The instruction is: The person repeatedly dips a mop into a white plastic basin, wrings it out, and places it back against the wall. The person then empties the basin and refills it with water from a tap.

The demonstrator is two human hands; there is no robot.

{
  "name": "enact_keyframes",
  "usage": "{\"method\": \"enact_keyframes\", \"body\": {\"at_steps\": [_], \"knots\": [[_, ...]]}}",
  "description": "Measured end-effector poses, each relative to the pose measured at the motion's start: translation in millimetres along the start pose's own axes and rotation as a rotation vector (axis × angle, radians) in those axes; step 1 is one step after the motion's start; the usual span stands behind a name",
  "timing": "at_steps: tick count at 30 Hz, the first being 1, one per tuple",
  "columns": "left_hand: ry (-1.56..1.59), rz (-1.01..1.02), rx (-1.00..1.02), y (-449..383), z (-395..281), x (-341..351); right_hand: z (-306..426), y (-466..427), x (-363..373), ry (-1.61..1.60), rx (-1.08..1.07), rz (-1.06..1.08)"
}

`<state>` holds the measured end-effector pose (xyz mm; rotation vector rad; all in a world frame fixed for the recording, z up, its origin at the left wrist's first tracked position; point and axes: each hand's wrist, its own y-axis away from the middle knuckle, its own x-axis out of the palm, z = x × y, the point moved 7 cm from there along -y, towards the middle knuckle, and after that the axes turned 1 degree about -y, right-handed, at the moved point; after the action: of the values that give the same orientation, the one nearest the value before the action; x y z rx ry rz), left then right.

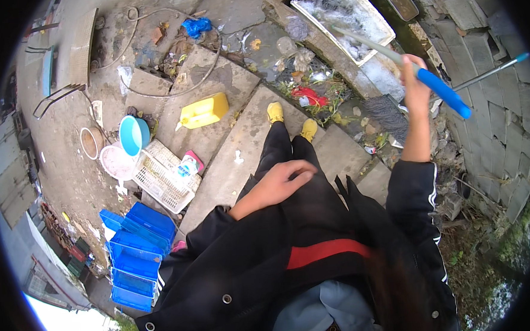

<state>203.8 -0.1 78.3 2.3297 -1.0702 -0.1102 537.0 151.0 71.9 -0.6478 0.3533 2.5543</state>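
My right hand (413,85) is closed around a pole (375,46) with a blue grip, held out at the upper right. The pole's far end reaches over a white foam tub (388,35) that holds suds and a dark, wet mesh-like material (335,4). My left hand (281,182) is in front of my thighs, with its fingers loosely bent and nothing seen in it. A second metal pole (489,73) with a blue tip slants behind the grip. More dark grey mesh-like material (388,116) lies below the tub.
A yellow plastic jug (204,111) lies on the concrete slabs. To the left are a blue basin (134,135), a pink basin (115,162), a white plastic basket (164,182) and stacked blue crates (137,257). A hose (171,95) curls across the ground; litter and weeds lie near my shoes.
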Motion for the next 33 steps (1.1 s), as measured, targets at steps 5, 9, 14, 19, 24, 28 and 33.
{"method": "enact_keyframes", "body": {"at_steps": [5,9,14,19,24,28,33], "knots": [[1.079,0.136,0.007,-66.6,-56.6,18.3,16.9,60.0,81.2,0.244,-0.282,0.151],[1.761,0.208,-0.221,-70.3,-40.9,0.4,-12.7,123.5,158.6,-0.190,-0.132,0.560],[1.651,0.125,-0.413,10.5,58.6,-39.4,-96.6,168.5,185.5,-0.540,0.310,0.575],[0.610,-0.217,-0.621,24.3,146.8,-34.4,-207.3,137.1,237.4,-0.742,1.018,0.411],[-0.108,-0.327,-0.602,32.4,171.6,-1.4,-278.0,75.3,306.4,-0.241,1.104,0.420],[-0.279,-0.434,-0.580,49.4,180.0,-9.7,-279.6,84.3,333.0,0.270,0.440,0.375],[-0.306,-0.360,-0.624,59.2,176.2,7.3,-287.9,103.4,290.6,0.463,0.456,0.014]]}}
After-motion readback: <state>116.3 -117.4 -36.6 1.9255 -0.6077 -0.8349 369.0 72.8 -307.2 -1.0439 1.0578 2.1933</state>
